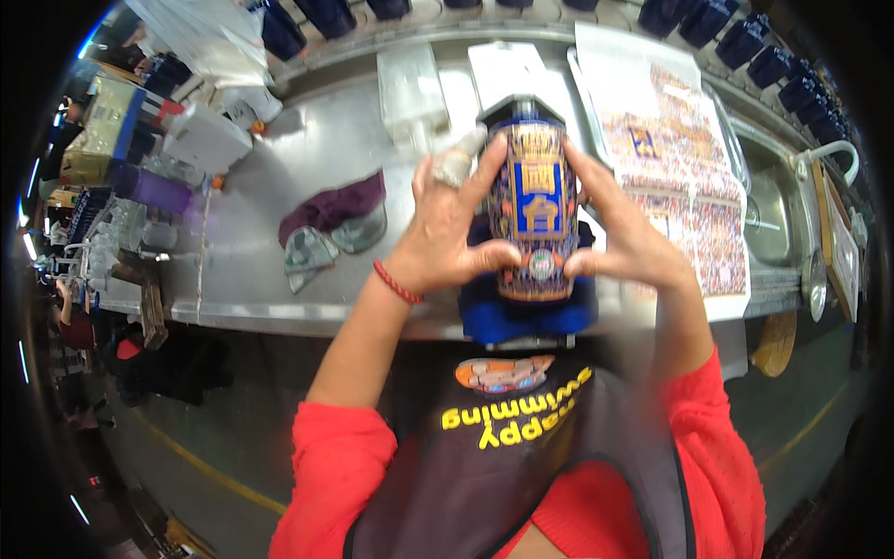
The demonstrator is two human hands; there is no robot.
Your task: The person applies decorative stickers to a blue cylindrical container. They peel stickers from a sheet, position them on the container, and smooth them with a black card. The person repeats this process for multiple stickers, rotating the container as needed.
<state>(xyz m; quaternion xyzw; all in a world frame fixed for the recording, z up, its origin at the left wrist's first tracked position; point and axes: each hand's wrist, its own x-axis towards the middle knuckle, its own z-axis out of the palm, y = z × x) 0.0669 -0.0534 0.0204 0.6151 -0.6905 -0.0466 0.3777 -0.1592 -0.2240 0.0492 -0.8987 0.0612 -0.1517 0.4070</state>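
Observation:
A dark blue bottle (pixel 538 200) with ornate gold and coloured patterning lies between my two hands, its neck pointing away from me. My left hand (pixel 442 224) grips its left side, thumb pressed near the bottle's lower end. A small whitish wad (pixel 453 168) shows at the left fingers; its kind is unclear. My right hand (pixel 633 238) holds the right side, with fingers along the upper edge and thumb low on the front. Under the bottle is a blue padded support (pixel 484 321), partly hidden by the bottle and hands.
A purple and grey cloth (pixel 335 224) lies left on the metal bench (pixel 247 270). Behind it stands a clear plastic box (pixel 410 93). Printed pattern sheets (pixel 675 177) lie at the right, beside a sink (pixel 778 200). Several dark blue bottles (pixel 745 42) line the back.

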